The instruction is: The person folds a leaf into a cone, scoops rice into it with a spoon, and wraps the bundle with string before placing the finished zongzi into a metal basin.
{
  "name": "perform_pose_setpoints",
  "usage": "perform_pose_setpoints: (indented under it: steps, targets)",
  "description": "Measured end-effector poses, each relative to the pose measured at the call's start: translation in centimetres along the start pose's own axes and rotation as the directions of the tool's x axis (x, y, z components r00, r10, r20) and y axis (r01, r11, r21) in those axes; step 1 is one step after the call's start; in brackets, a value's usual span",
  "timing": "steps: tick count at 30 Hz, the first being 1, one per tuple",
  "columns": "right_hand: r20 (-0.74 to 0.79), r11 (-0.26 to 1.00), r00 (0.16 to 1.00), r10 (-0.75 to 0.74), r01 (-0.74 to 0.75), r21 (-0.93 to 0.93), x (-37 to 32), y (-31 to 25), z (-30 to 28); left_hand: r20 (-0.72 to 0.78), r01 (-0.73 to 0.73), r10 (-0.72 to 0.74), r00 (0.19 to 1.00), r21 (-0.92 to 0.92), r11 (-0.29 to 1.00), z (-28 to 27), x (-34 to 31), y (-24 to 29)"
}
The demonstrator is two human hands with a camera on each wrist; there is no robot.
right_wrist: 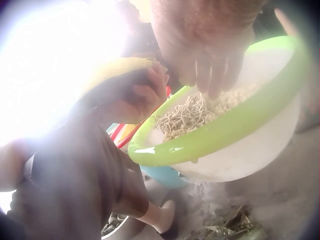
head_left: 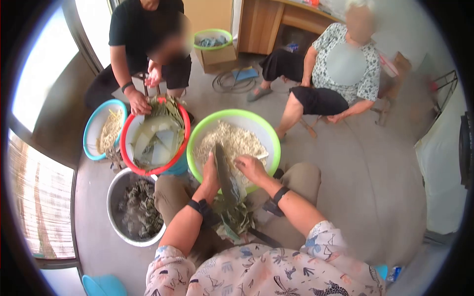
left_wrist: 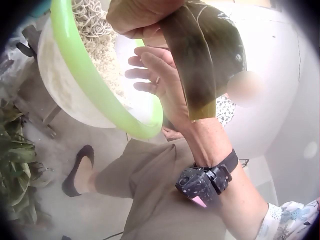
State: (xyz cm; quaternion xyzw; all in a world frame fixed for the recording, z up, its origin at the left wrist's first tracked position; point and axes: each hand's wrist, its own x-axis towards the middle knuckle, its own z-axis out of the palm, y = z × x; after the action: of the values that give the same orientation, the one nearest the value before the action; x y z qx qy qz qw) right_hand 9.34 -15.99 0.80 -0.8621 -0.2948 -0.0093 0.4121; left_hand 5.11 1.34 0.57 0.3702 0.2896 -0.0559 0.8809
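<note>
Long dark-green bamboo leaves, laid one over another, are held by my left hand over the near side of a white basin with a green rim. In the left wrist view, the thumb and fingers pinch the leaves near one end. My right hand hovers at the basin's near right, its fingers slightly bent and pointing toward the rice. Between those fingers nothing shows in the left wrist view. A tangle of pale string lies on the rice.
Left of the basin stands a red-rimmed basin of water and leaves, where another person's hand rests at the rim. Nearby are a blue-rimmed basin and a metal bowl of wrapped leaf bundles. A seated person is at right.
</note>
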Motion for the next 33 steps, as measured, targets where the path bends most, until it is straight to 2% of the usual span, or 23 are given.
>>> perform_pose_setpoints:
  steps: [2,6,8,12,13,14,16,18,21,25,27,31,33]
  targets:
    - [0.025,1.0,1.0,0.013,-0.013,-0.002,0.2,-0.6,-0.2,0.039,0.001,0.0,0.999,-0.014,1.0,0.2,0.1,0.2]
    - [0.016,0.998,0.999,0.041,-0.042,0.049,0.4,-1.6,0.1,0.022,0.008,-0.008,1.0,0.005,1.0,1.0,-0.1,0.4]
    - [-0.003,0.999,1.0,0.003,-0.003,0.036,0.6,-1.4,0.2,0.037,0.002,-0.001,0.999,-0.04,0.999,1.4,-0.4,0.8]
    - [0.011,1.0,1.0,-0.002,0.002,0.03,0.9,-0.8,0.1,0.042,-0.019,0.019,0.999,0.001,1.0,0.7,-0.3,1.4]
    - [-0.006,0.999,1.0,-0.018,0.018,0.043,1.0,-0.1,0.3,0.027,-0.004,0.005,1.0,-0.005,1.0,0.2,0.8,1.4]
    - [-0.019,0.998,0.999,-0.027,0.028,0.056,0.9,0.7,0.7,0.066,-0.049,0.053,0.996,-0.062,0.997,-0.7,2.2,1.0]
    - [0.07,0.952,0.98,0.187,-0.198,0.233,0.8,0.9,0.2,0.108,-0.061,0.08,0.991,-0.169,0.984,-1.6,2.5,0.5]
    - [0.126,0.827,0.951,0.284,-0.309,0.469,1.3,-0.7,-1.5,0.135,-0.07,0.091,0.987,-0.151,0.986,-0.7,1.2,1.2]
    - [0.171,0.811,0.936,0.307,-0.351,0.468,2.0,-3.8,-3.9,0.153,-0.098,0.119,0.981,-0.143,0.985,0.5,-0.6,1.8]
    - [0.209,0.849,0.926,0.314,-0.372,0.375,2.8,-5.9,-3.6,0.118,-0.106,0.12,0.986,-0.116,0.988,0.8,-0.9,1.9]
    - [0.167,0.939,0.944,0.283,-0.309,0.154,3.0,-6.0,-2.7,0.051,-0.093,0.101,0.994,-0.14,0.986,1.4,-1.6,1.9]
    - [0.082,0.974,0.973,0.217,-0.221,0.046,2.4,-6.3,-1.4,0.047,-0.157,0.162,0.986,-0.095,0.983,0.3,-0.6,1.6]
    - [0.067,0.978,0.978,0.2,-0.203,0.044,1.7,-6.2,-1.6,0.043,-0.111,0.12,0.992,-0.166,0.98,0.2,-0.6,1.4]
